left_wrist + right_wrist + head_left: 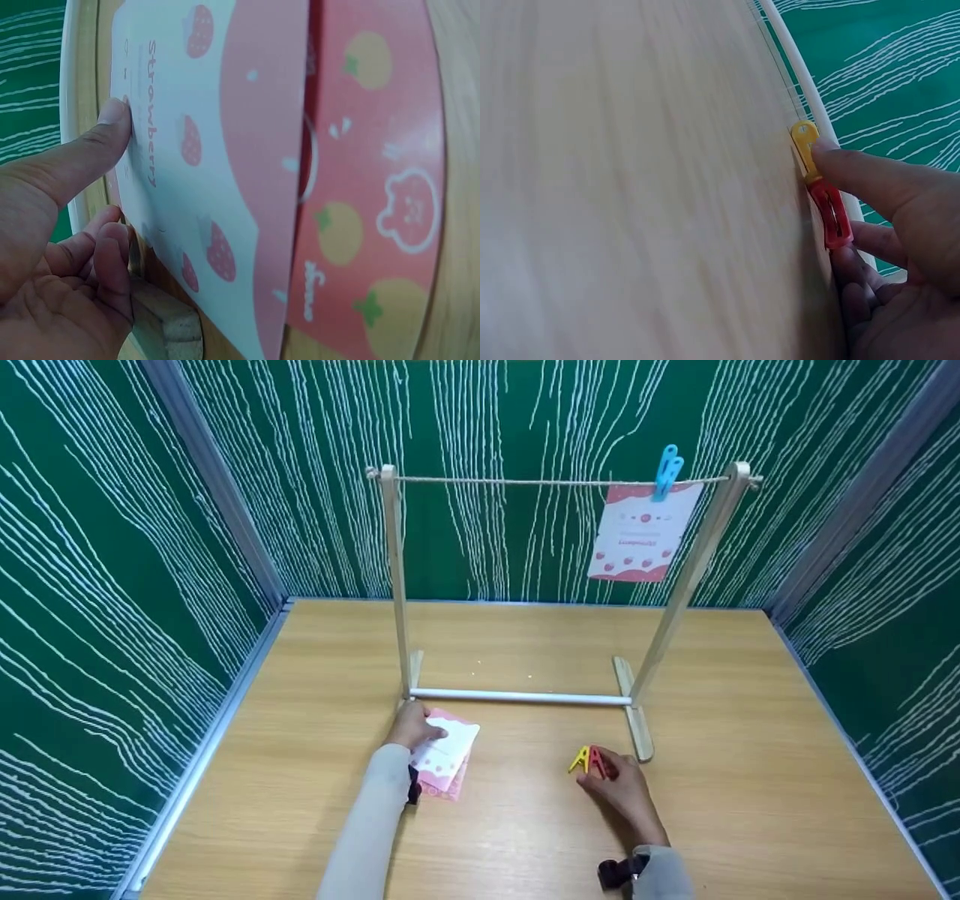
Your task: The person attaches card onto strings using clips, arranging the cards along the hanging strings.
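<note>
My left hand [414, 726] pinches the edge of a white and pink strawberry card [169, 135], thumb on its printed face and fingers at its edge. Partly under that card lies a pink card with orange fruit and a bear [367, 187]. On the right of the table, my right hand [621, 786] holds a yellow clothespin [580, 759] and a red clothespin [597, 762] side by side. In the right wrist view, the thumb touches the yellow one, with the red one by the fingers. A blue clothespin [667, 472] clips another strawberry card [637, 536] to a rope.
The rope [517, 481] runs between two wooden posts [394, 577] of a stand. A white bar [517, 697] joins the posts low down, just beyond the hands. Green panels with white lines [112, 555] enclose the wooden table [750, 780] at the back and sides.
</note>
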`<state>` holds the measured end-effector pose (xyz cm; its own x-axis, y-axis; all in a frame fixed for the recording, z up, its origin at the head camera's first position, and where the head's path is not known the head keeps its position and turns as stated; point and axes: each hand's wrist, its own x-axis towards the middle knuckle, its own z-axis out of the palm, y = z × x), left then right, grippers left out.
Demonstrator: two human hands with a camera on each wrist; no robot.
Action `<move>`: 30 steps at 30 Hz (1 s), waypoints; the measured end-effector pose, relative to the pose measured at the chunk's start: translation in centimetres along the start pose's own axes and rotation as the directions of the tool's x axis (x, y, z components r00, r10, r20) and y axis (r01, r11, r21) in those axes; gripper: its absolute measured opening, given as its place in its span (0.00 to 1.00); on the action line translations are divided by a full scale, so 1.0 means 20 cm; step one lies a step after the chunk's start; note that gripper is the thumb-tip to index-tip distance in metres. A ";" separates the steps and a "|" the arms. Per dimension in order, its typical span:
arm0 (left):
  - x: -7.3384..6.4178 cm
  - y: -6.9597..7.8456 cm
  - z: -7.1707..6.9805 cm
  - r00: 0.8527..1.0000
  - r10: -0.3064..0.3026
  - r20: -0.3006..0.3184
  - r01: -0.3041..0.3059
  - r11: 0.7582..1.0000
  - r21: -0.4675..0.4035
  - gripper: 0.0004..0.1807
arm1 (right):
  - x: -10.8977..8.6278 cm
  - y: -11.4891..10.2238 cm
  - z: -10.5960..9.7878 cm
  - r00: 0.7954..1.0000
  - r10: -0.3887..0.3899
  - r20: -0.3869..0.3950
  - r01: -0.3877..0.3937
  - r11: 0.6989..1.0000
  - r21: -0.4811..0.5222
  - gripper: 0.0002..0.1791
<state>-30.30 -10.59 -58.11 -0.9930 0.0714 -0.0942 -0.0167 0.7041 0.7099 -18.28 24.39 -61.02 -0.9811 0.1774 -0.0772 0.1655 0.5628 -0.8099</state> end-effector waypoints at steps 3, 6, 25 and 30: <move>0.00 0.00 0.00 1.000 -0.009 0.002 0.009 1.000 0.014 0.21 | 0.00 0.01 0.00 1.000 0.004 0.009 -0.004 1.000 -0.008 0.38; 0.00 0.00 0.01 1.000 -0.028 0.013 0.028 1.000 0.013 0.20 | 0.00 0.01 0.00 1.000 0.020 0.018 -0.020 1.000 -0.010 0.39; 0.01 -0.02 0.01 1.000 0.011 0.029 -0.012 1.000 0.025 0.25 | 0.00 0.01 0.01 0.999 0.027 -0.029 -0.026 0.999 0.022 0.33; 0.02 -0.02 0.01 0.999 0.005 0.037 -0.006 1.000 0.012 0.24 | 0.01 0.01 0.01 0.999 0.046 -0.007 -0.046 0.998 0.030 0.33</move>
<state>-30.77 -10.76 -58.54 -0.9881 0.1012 -0.1159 -0.0094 0.7124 0.7017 -18.41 24.36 -61.23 -0.9718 0.2084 -0.1104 0.2070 0.5294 -0.8227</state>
